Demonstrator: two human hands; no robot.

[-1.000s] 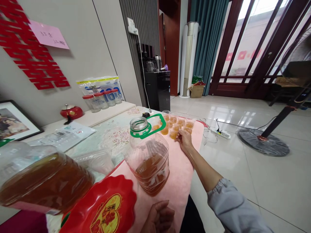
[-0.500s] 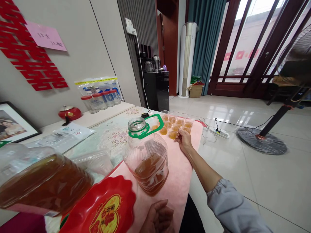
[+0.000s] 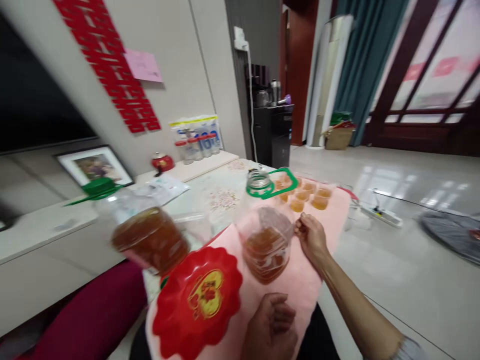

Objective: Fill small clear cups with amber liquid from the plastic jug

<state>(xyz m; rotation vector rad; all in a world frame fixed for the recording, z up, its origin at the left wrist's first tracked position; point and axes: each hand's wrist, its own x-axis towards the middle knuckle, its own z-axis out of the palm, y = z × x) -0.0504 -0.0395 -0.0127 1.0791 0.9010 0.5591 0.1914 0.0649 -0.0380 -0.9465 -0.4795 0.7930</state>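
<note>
My right hand (image 3: 312, 239) hovers over the pink cloth by the right side of a clear plastic jug (image 3: 267, 250); its fingers are bent together with nothing visible in them. The jug stands upright, uncapped, partly filled with amber liquid, its green handle (image 3: 296, 182) tilted to the right. Beyond it are several small clear cups (image 3: 321, 199) of the same drink, some hidden behind the handle. Low in the view, my left hand (image 3: 270, 327) rests near the cloth, fingers curled in and empty. Beside it lies a red scalloped tray (image 3: 176, 310) with a gold heart print.
A second, green-capped jug (image 3: 152, 240) of amber liquid leans at the left, near a person's maroon-clad leg (image 3: 97, 310). Clear plastic cups (image 3: 195, 225) lie behind it. Red-lidded jars (image 3: 195, 150) and a framed photo (image 3: 95, 165) line the wall. A power strip (image 3: 382, 216) is on the floor.
My right hand has drawn back from the cups toward the jug, leaving the cup it was touching on the cloth. The view has swung left. My left hand remains low before the jug.
</note>
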